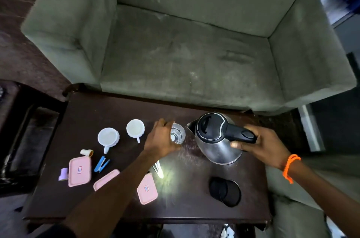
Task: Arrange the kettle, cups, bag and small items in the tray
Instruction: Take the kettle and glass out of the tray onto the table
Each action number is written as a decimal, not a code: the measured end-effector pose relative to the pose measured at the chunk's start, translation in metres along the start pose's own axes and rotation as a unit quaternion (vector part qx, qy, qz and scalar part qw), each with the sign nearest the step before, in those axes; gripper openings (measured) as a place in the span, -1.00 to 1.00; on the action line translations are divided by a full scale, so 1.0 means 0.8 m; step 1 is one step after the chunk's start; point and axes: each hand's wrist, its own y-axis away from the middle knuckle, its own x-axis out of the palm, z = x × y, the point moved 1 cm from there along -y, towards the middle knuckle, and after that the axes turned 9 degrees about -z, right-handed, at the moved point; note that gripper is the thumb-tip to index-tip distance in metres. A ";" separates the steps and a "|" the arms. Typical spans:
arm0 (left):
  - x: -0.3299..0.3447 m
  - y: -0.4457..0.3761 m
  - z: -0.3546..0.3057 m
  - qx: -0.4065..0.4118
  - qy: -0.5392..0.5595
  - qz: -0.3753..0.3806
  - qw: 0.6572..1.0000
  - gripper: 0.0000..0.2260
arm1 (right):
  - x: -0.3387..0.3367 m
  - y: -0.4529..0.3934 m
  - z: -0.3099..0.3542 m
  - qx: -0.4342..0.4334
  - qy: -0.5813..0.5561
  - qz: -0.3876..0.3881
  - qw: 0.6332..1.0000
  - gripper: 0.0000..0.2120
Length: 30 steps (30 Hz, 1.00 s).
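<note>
The steel kettle (217, 140) stands upright on the right half of a dark, scratched table (120, 109), the right hand (263, 145) clenched round its black handle. Just left of it, the left hand (160, 139) grasps a clear glass (178, 133). Further left stand two white cups (108, 137); nearer lie three pink boxes (79, 171), a blue stapler (101, 164) and a black base (225, 191). Behind the table sits a grey-green armchair (185, 52).

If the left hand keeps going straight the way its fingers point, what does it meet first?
The left hand already wraps the clear glass. Past that, its fingers point toward the far table edge and the sofa, with nothing else visibly in line, though depth is hard to judge.
</note>
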 end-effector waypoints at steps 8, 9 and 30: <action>0.035 -0.005 0.007 0.006 -0.020 0.005 1.000 -0.11 | 0.019 -0.024 -0.001 -0.033 0.102 0.049 0.993 -0.64; 0.037 -0.005 0.007 0.007 -0.021 0.001 1.000 -0.11 | 0.022 -0.026 0.000 -0.032 0.110 0.056 0.992 -0.65; 0.036 0.009 0.029 -0.018 0.070 -0.026 0.997 -0.02 | 0.040 -0.050 0.034 -0.037 0.315 0.089 0.944 -0.57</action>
